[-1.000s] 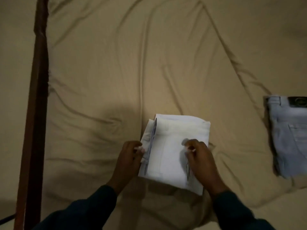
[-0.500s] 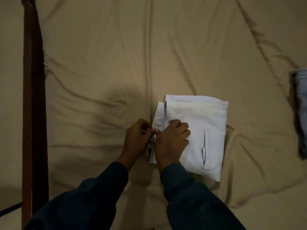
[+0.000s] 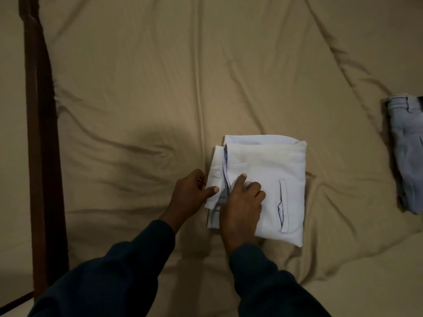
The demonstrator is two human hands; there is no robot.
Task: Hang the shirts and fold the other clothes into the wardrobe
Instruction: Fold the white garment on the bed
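Folded white trousers are lying on the tan bedsheet, near the middle. The left hand is pinching their left edge, thumb on top — its other fingers are hidden beneath the cloth. The right hand is pressing down beside it, fingers partly curled. Folded grey jeans are lying well apart at right, cut off by the frame. A dark wooden bedpost is standing at left.
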